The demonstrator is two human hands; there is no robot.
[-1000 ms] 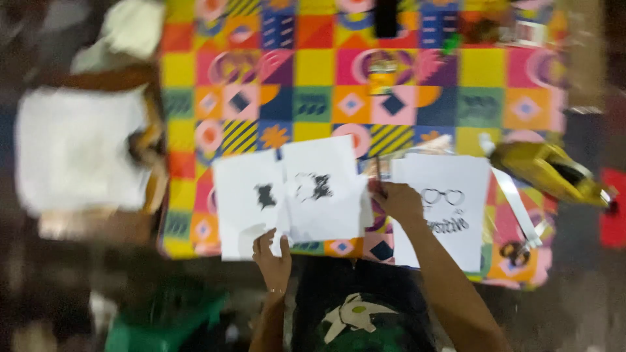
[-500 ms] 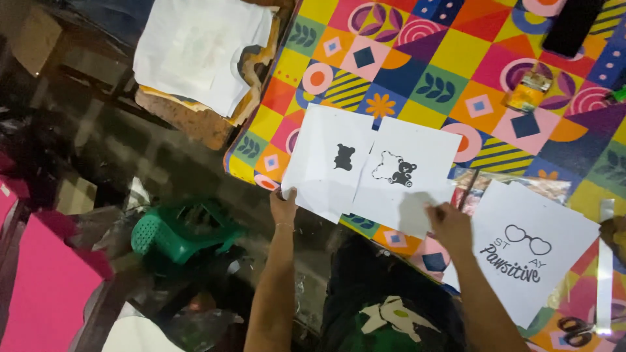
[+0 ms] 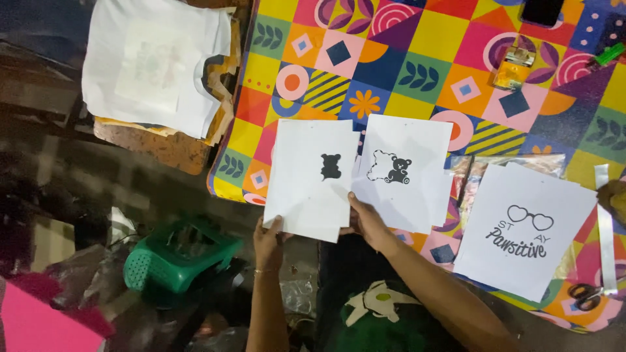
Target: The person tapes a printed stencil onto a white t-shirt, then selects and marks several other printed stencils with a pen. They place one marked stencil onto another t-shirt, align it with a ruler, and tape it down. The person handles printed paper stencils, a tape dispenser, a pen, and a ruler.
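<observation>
Left hand (image 3: 269,242) raised, fingers curled, right hand (image 3: 367,220) alongside, forearms extended

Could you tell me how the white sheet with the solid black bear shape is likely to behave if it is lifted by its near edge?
The bear sheet looks thin, so it would probably droop. The left hand grips its near corner, where it already overhangs the patterned tablecloth. It seems light enough to slide easily. It overlaps the second bear sheet, under the right hand, and might drag it.

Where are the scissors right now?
In the head view the scissors lie at the lower right corner of the colourful tablecloth, just right of the sheet with the heart glasses drawing, far from both hands.
</observation>
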